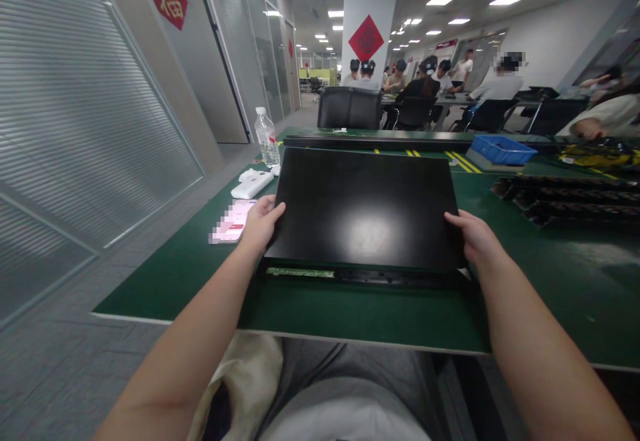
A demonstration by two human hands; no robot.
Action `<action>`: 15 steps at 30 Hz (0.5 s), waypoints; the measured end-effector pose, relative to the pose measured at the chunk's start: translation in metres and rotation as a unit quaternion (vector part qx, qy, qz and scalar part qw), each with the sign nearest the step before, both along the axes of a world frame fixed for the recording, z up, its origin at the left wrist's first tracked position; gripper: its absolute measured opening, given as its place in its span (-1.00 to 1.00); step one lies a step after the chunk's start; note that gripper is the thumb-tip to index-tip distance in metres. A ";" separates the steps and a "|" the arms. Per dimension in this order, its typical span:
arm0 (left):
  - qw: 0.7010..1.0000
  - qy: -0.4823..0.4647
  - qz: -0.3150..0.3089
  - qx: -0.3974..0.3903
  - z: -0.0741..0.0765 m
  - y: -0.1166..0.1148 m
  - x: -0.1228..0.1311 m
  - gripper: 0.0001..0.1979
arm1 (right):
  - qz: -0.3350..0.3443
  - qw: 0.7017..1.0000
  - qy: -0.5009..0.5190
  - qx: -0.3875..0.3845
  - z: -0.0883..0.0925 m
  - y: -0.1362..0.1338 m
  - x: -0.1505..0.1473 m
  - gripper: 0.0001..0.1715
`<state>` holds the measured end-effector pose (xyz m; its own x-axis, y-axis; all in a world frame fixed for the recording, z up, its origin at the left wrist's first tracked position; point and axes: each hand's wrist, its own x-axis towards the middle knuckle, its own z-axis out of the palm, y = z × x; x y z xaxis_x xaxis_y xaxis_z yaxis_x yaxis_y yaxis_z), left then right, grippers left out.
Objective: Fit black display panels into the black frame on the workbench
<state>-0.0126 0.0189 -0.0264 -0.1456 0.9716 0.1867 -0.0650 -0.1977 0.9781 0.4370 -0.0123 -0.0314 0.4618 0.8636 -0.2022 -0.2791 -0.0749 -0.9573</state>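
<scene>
A flat black display panel (pixel 367 208) spans the space between my hands, its glossy face towards me with a bright reflection on it. My left hand (pixel 261 221) grips the panel's left edge, thumb on the front. On the opposite edge my right hand (pixel 473 233) holds it the same way; the fingers behind are hidden. Below the panel's lower edge a black frame (pixel 390 277) shows on the table, with a narrow green circuit board (pixel 300 272) along its left part. Most of that frame is covered by the panel.
On the green table (pixel 165 281) at left are a phone (pixel 235 221), a white device (pixel 251 183) and a water bottle (pixel 267 138). A blue bin (pixel 503 150) stands back right, near stacked dark strips (pixel 565 201). A black chair (pixel 349 108) is beyond; a person works at far right.
</scene>
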 end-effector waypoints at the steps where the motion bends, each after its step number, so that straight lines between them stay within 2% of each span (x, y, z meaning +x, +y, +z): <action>1: 1.000 -0.002 -0.002 -0.013 -0.002 0.001 0.000 -0.62 | 0.000 1.000 -0.001 -0.024 -0.002 0.001 0.001 -0.71; 5: 0.999 -0.009 -0.008 -0.050 -0.009 0.005 0.002 -0.70 | -0.011 0.997 -0.014 -0.075 -0.004 0.004 0.001 -0.74; 15: 0.996 0.020 -0.011 -0.084 -0.015 0.009 0.003 -0.75 | -0.037 0.995 -0.012 -0.094 -0.006 0.004 -0.003 -0.76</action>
<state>-0.0096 0.0282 -0.0414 -0.1200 0.9924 0.0273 -0.0285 -0.0309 0.9991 0.4340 -0.0084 -0.0373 0.5289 0.7752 -0.3454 -0.2672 -0.2341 -0.9348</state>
